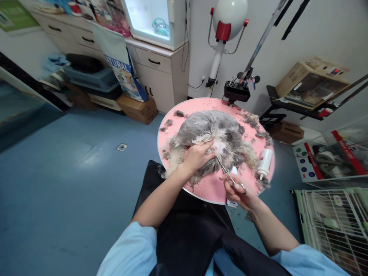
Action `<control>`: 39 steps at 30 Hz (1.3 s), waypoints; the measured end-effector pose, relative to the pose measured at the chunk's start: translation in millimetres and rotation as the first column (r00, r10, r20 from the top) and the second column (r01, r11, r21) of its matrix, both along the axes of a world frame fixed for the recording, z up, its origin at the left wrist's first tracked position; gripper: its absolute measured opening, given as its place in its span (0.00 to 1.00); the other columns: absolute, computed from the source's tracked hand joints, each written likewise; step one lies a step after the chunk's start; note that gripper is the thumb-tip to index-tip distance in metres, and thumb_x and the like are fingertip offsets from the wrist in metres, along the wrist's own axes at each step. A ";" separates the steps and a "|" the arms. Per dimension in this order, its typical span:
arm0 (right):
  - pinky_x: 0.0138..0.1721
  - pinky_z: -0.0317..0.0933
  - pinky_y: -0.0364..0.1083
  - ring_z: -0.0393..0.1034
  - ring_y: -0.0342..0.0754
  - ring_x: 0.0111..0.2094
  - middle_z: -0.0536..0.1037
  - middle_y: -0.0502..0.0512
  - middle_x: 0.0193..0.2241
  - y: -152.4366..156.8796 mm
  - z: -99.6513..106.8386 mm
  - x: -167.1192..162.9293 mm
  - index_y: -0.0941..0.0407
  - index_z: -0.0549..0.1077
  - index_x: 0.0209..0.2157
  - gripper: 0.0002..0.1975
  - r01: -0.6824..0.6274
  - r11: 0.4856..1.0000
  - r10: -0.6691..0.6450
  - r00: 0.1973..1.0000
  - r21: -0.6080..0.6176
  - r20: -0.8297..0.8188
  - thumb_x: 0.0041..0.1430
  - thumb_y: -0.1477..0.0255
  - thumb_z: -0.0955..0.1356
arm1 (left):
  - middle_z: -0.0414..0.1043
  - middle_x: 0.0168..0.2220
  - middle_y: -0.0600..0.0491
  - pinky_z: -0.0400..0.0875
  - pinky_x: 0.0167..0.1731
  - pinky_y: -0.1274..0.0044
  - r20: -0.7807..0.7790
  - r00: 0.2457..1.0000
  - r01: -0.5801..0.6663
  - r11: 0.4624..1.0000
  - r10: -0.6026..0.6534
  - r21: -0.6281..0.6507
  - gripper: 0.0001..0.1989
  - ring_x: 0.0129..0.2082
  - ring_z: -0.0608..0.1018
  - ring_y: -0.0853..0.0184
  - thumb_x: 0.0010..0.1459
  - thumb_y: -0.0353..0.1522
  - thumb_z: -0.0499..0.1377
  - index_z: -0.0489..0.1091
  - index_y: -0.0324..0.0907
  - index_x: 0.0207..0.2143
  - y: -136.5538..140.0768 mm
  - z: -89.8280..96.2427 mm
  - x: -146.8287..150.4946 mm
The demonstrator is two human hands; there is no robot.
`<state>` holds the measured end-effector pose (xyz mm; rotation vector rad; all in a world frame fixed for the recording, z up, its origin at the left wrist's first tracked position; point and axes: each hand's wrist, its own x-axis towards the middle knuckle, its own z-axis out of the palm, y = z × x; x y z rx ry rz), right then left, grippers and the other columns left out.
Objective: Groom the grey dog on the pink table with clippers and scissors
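Note:
A dog [205,124] with a close-clipped grey back and longer pale fur lies on a round pink grooming table [207,188]. My left hand [199,155] grips its fur beside a bare pinkish-white patch of skin. My right hand [238,191] has its fingers in the handles of metal scissors [225,170], whose tips reach the fur by that patch. Below my right hand is a white object [232,204], mostly hidden, too little visible to name. A white squeeze bottle [265,163] lies at the table's right side.
Tufts of cut hair [253,122] are scattered over the tabletop. Behind the table stand a dryer [227,23] on a post and a metal grooming arm [261,36]. A wire cage [330,226] is at right; cabinets [156,76] and a pet carrier [89,78] are at left.

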<state>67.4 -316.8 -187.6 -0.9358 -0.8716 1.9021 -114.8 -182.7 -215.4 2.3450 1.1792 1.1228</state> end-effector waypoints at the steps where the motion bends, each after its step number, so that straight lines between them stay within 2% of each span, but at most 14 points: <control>1: 0.16 0.37 0.38 0.44 0.32 0.13 0.63 0.41 0.19 3.4 1.4 -0.4 0.56 0.74 0.38 0.24 0.006 1.000 -0.007 1.000 -0.007 -0.010 0.46 0.54 0.76 | 0.79 0.47 0.44 0.75 0.49 0.70 0.000 1.000 0.004 1.000 -0.004 0.002 0.21 0.46 0.81 0.60 0.56 0.36 0.66 0.74 0.40 0.52 -0.3 0.2 0.4; 7: 0.17 0.35 0.38 0.43 0.32 0.14 0.63 0.41 0.19 18.4 4.6 -8.5 0.56 0.74 0.39 0.25 -0.009 0.999 0.008 1.000 -0.053 -0.021 0.45 0.55 0.77 | 0.78 0.48 0.45 0.76 0.49 0.71 -0.019 1.000 0.013 1.000 -0.013 0.005 0.20 0.47 0.80 0.61 0.58 0.36 0.64 0.73 0.42 0.53 -3.6 1.7 1.4; 15: 0.13 0.33 0.36 0.36 0.31 0.12 0.54 0.35 0.17 7.3 0.6 -16.8 0.55 0.73 0.41 0.17 0.059 0.997 -0.056 0.998 -0.056 0.039 0.50 0.67 0.75 | 0.78 0.48 0.45 0.76 0.47 0.72 -0.043 0.999 0.032 0.999 -0.031 0.029 0.22 0.46 0.81 0.60 0.57 0.39 0.64 0.72 0.42 0.53 -3.1 -2.5 0.3; 22: 0.13 0.39 0.36 0.41 0.31 0.12 0.57 0.36 0.16 -4.0 -13.5 -13.3 0.55 0.71 0.42 0.18 0.065 0.998 -0.067 0.986 0.020 0.151 0.49 0.69 0.75 | 0.79 0.47 0.44 0.77 0.47 0.71 -0.039 0.999 0.033 0.998 -0.031 0.045 0.23 0.45 0.81 0.60 0.56 0.40 0.65 0.74 0.39 0.51 -4.3 -5.6 -0.3; 33: 0.14 0.40 0.36 0.45 0.33 0.14 0.60 0.38 0.17 -17.8 -16.4 -7.1 0.56 0.70 0.46 0.24 0.004 0.995 -0.027 0.971 0.096 0.239 0.51 0.61 0.75 | 0.79 0.46 0.45 0.76 0.46 0.73 -0.038 0.999 0.019 0.999 -0.017 0.032 0.23 0.45 0.82 0.61 0.55 0.40 0.66 0.74 0.40 0.51 -5.5 -4.5 -2.8; 39: 0.15 0.36 0.36 0.41 0.31 0.13 0.61 0.39 0.19 -6.8 -8.0 -6.2 0.55 0.70 0.43 0.26 0.005 1.000 -0.007 0.997 0.030 0.078 0.48 0.54 0.76 | 0.80 0.45 0.46 0.76 0.44 0.73 -0.060 0.998 -0.014 0.999 0.016 0.045 0.21 0.42 0.82 0.61 0.56 0.37 0.65 0.74 0.41 0.51 -4.9 -4.1 0.3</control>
